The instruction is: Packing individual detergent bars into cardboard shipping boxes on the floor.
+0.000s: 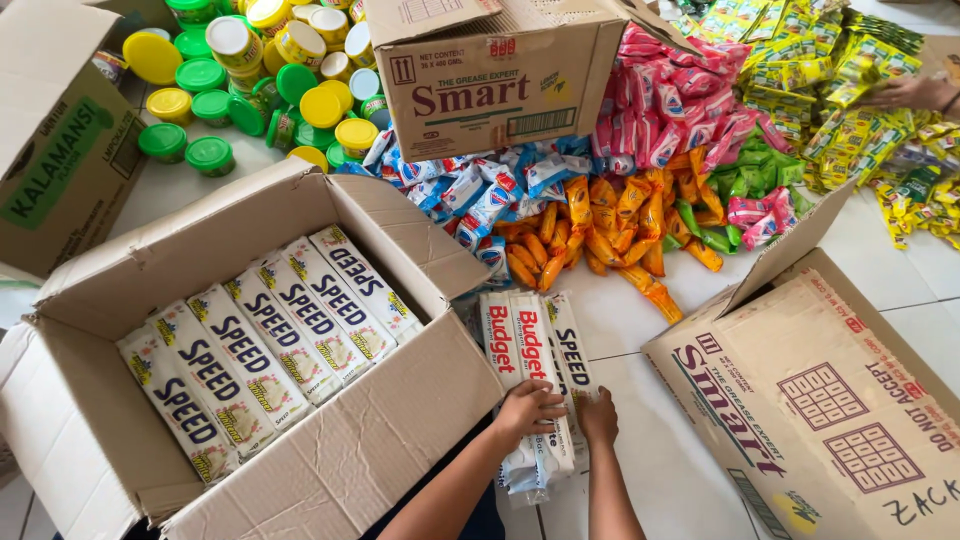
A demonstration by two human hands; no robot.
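My left hand [527,408] and my right hand [599,415] both press on a small stack of long white wrapped bars [533,350] lying on the white floor just right of an open cardboard box [330,460]. The left hand's fingers curl over the near end of the stack; the right hand grips its right edge. Inside that box, several similar long white bars [262,345] lie side by side in a slanted row.
A second open carton [820,400] sits at right, another carton [490,80] at the top, and one more [50,140] at left. Piles of blue, orange, pink, green and yellow sachets and lidded tubs [250,70] cover the floor. Another person's hand [915,92] reaches in upper right.
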